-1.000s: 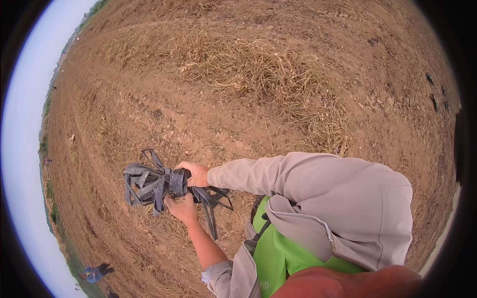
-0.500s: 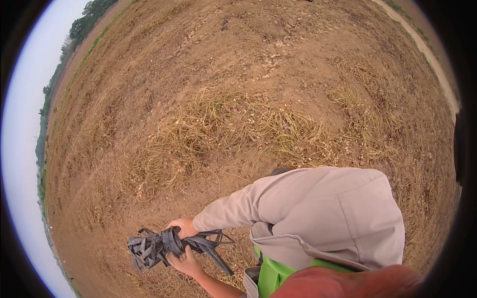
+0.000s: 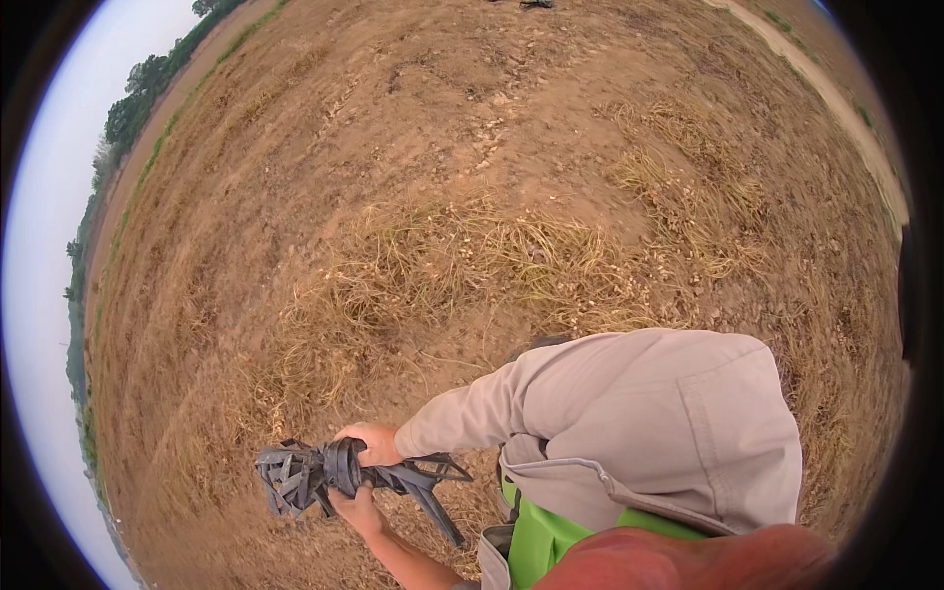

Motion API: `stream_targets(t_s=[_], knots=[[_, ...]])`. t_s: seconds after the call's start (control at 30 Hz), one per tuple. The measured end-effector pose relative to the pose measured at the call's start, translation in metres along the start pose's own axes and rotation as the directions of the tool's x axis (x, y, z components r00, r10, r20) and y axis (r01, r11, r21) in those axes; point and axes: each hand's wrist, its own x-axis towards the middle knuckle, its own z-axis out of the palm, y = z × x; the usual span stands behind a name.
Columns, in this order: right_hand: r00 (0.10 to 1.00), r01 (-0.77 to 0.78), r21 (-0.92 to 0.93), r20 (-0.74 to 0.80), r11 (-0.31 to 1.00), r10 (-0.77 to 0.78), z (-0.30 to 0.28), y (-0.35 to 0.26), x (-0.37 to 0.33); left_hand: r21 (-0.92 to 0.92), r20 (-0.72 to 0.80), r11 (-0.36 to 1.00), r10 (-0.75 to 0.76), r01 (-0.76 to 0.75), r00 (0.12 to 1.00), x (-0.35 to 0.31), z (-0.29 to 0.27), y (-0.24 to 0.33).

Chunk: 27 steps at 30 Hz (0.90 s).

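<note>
A bundle of flat dark grey strips (image 3: 294, 476), which look like rubber or plastic, is held off to my lower left above the ground. Several turns of strip are wound round its middle. Looped ends bunch on the left side, and loose tails stick out to the right. My right hand (image 3: 376, 444), at the end of a beige sleeve, is closed over the wound middle from above. Below it, my left hand (image 3: 359, 508) grips the same middle, its forearm bare. The fingers of both hands are partly hidden by the strips.
Dry, straw-coloured pulled plants (image 3: 433, 261) with small pale pods lie in heaps on brown soil ahead of me. More plants (image 3: 688, 206) lie to the right. A small dark object (image 3: 536, 4) shows at the far edge. A pale dirt track (image 3: 836, 93) runs along the upper right.
My view has shifted a little, bringing more of the far dark object into sight. My right hand has moved slightly right along the bundle; both hands keep their hold.
</note>
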Motion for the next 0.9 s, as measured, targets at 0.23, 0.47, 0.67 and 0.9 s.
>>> stream_targets(t_s=[0.23, 0.47, 0.67, 0.9], knots=[[0.808, -0.506, 0.139, -0.269, 0.851, 0.524, -0.033, 0.033, 0.008, 0.551, -0.090, 0.815, 0.275, -0.182, 0.957, 0.001, 0.033, 0.001], [0.469, -0.569, 0.542, -0.403, 0.618, 0.786, -0.229, 0.136, -0.011, 0.560, -0.180, 0.751, -0.302, 0.350, 0.936, -0.093, 0.034, -0.226], [0.359, -0.478, 0.575, -0.562, 0.664, 0.745, -0.501, 0.142, 0.021, 0.669, 0.001, 0.190, -0.967, 0.719, 0.254, -0.370, 0.075, -0.381], [0.395, 0.079, -0.121, -0.907, 0.989, -0.143, -0.679, -0.090, 0.144, 0.491, -0.033, 0.142, -0.983, 0.860, 0.181, -0.496, 0.187, -0.321]])
